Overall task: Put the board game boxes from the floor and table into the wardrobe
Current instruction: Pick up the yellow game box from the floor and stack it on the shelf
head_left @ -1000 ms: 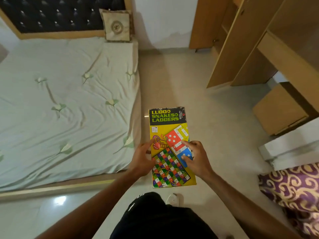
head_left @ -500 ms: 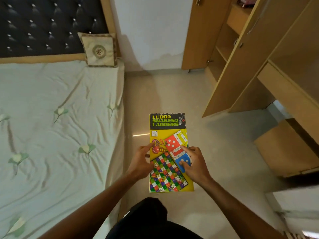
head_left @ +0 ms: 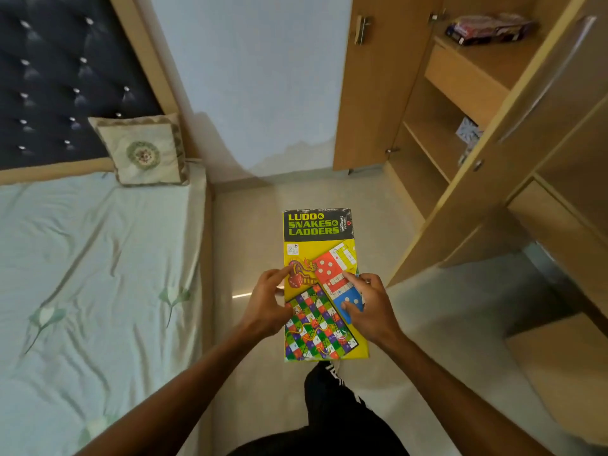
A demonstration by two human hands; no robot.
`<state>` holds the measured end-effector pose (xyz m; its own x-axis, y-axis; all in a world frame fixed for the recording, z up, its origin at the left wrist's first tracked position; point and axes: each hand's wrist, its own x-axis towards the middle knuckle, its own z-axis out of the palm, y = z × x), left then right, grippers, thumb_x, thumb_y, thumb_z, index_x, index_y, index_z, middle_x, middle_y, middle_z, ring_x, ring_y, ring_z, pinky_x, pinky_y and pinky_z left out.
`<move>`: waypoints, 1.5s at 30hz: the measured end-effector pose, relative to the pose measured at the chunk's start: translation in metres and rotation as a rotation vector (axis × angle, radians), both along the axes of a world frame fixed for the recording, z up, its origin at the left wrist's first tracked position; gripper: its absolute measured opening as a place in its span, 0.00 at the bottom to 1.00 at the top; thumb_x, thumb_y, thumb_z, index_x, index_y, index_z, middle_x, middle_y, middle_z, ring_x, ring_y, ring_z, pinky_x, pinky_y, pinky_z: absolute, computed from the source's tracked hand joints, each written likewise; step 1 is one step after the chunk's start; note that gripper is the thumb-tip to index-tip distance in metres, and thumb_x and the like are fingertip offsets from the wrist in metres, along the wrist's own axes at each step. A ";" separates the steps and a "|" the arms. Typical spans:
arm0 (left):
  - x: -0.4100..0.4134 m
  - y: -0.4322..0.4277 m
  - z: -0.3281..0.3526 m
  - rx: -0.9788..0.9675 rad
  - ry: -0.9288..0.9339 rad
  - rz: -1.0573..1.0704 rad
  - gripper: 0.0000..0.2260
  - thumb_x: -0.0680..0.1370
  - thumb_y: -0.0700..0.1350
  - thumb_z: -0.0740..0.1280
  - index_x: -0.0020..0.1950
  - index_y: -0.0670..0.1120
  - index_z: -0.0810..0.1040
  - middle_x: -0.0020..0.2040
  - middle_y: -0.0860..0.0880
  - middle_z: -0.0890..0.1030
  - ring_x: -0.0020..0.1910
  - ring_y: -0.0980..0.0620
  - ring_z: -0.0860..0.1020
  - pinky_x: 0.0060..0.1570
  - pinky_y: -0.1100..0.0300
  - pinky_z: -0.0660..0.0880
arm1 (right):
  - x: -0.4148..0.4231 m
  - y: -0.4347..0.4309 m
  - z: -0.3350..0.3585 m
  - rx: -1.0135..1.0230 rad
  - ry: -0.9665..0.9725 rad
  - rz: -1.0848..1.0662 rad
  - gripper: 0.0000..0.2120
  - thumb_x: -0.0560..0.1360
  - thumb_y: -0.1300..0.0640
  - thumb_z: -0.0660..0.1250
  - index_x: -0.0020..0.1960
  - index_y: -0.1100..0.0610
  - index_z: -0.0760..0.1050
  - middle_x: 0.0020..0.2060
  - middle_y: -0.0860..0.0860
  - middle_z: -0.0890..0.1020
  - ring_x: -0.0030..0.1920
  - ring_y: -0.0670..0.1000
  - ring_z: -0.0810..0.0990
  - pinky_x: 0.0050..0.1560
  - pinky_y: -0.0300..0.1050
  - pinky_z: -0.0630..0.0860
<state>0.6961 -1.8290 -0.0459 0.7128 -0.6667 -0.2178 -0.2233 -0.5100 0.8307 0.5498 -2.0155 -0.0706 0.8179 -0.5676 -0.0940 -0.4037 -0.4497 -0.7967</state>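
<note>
A flat yellow Ludo and Snakes & Ladders box [head_left: 317, 245] is held level in front of me above the floor. My left hand [head_left: 268, 307] grips its left edge and my right hand [head_left: 370, 307] grips its right edge, thumbs on top. The wooden wardrobe [head_left: 460, 80] stands open at the upper right. Another board game box [head_left: 487, 29] lies on its top visible shelf. A small patterned box [head_left: 467, 131] sits on a lower shelf, partly hidden by the door.
A bed with a pale green sheet [head_left: 92, 274] and a cushion [head_left: 141, 151] fills the left side. An open wardrobe door [head_left: 506, 139] juts out at the right. Tiled floor [head_left: 296, 192] runs between bed and wardrobe.
The view has lifted and moved toward the wardrobe, so its shelves and the box on them have come into sight. Both hands keep the same hold on the yellow box.
</note>
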 end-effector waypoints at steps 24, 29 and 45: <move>0.465 -0.518 0.040 0.024 -0.057 -0.322 0.38 0.71 0.39 0.75 0.76 0.52 0.62 0.70 0.48 0.64 0.60 0.50 0.74 0.36 0.64 0.78 | 0.414 -0.465 0.026 -0.020 -0.076 -0.300 0.28 0.73 0.61 0.71 0.71 0.53 0.68 0.60 0.51 0.68 0.61 0.50 0.74 0.60 0.44 0.78; 0.509 -0.666 0.059 -0.028 -0.048 -0.491 0.36 0.70 0.35 0.74 0.75 0.49 0.65 0.66 0.51 0.66 0.56 0.51 0.73 0.40 0.66 0.74 | 0.443 -0.574 0.037 -0.040 -0.113 -0.505 0.27 0.73 0.63 0.71 0.70 0.54 0.70 0.58 0.51 0.69 0.61 0.52 0.74 0.60 0.51 0.78; 0.530 -1.093 0.086 -0.190 -0.055 -0.694 0.34 0.68 0.30 0.72 0.73 0.45 0.68 0.61 0.49 0.68 0.51 0.50 0.75 0.37 0.67 0.75 | 0.452 -0.955 0.066 -0.151 -0.172 -0.730 0.24 0.74 0.63 0.70 0.69 0.54 0.71 0.61 0.55 0.71 0.63 0.55 0.74 0.61 0.54 0.77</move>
